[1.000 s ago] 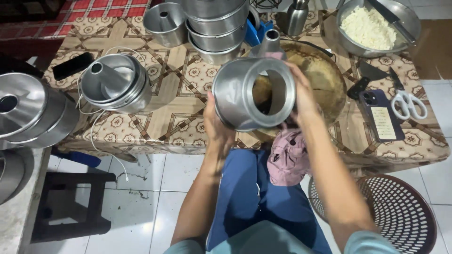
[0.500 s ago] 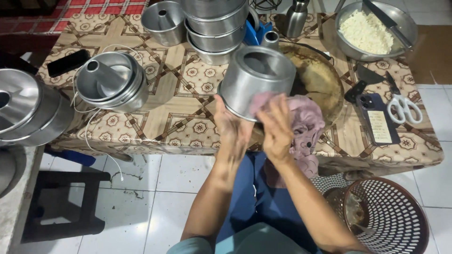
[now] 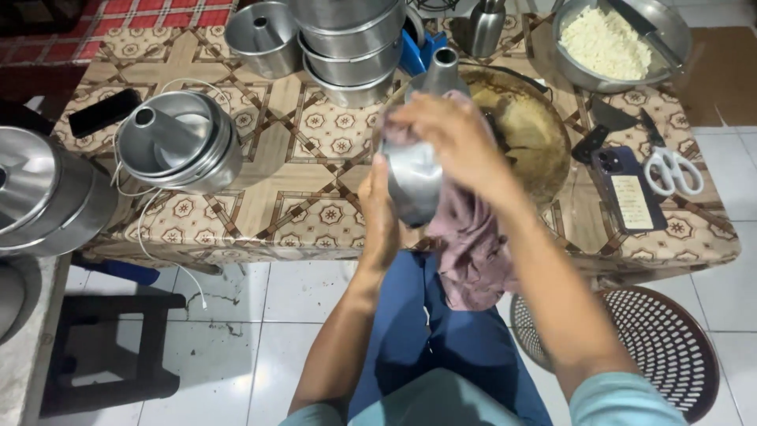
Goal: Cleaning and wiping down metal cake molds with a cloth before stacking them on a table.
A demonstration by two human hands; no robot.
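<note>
My left hand holds a metal tube cake pan from below, over the table's front edge. The pan's central cone points away from me. My right hand presses a pink cloth against the pan's outer wall, and the cloth hangs down toward my lap. Behind the pan sits a large glass bowl with brownish smears inside.
A patterned tablecloth covers the table. On it are nested tube pans, a stack of round pans, a metal bowl of white crumbs, a phone and scissors. More pans stand at left, a perforated basket on the floor.
The pan has turned from facing me with its open side to showing its outer wall, cone pointing away. My right hand moved the cloth from below onto the pan's outside.
</note>
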